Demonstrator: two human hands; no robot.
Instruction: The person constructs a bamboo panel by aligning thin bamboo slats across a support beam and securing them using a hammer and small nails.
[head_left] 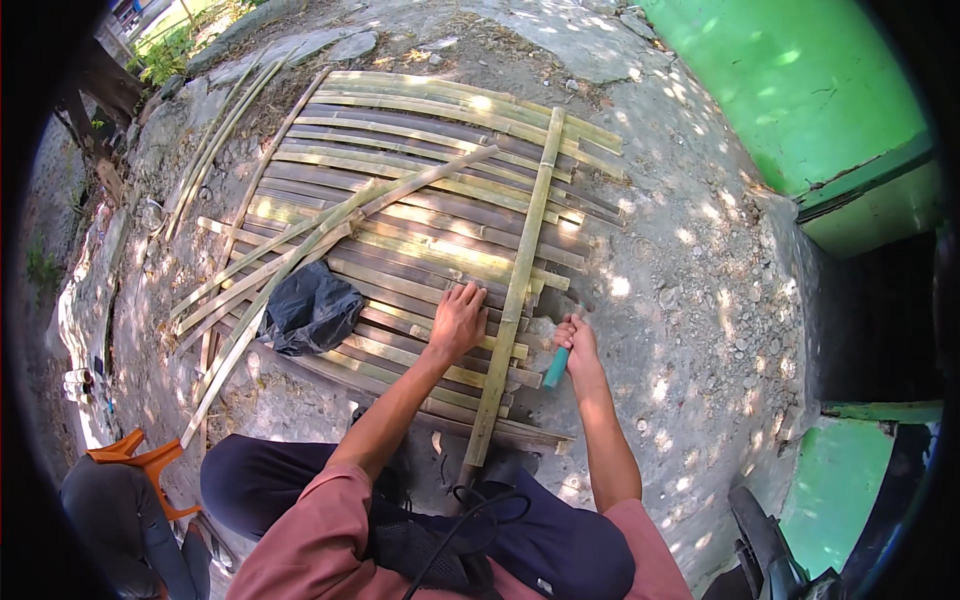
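Many long split-bamboo slats (420, 240) lie side by side on the ground in front of me as a flat panel. A bamboo crosspiece (525, 270) runs over them near their right ends. My left hand (460, 318) rests on the lower slats, left of the crosspiece, its fingers bent around a slat; their tips are partly hidden. To the right of the crosspiece, my right hand (577, 345) is closed around a tool with a teal handle (556, 368). The handle's end points down toward me; the tool's head is too blurred to make out.
Loose bamboo strips (330, 225) cross the panel's left side, beside a crumpled black plastic bag (312, 308). More strips (215, 140) lie farther left. Another person's leg (120, 520) and an orange seat (140, 460) are at lower left. A green wall (800, 80) stands right.
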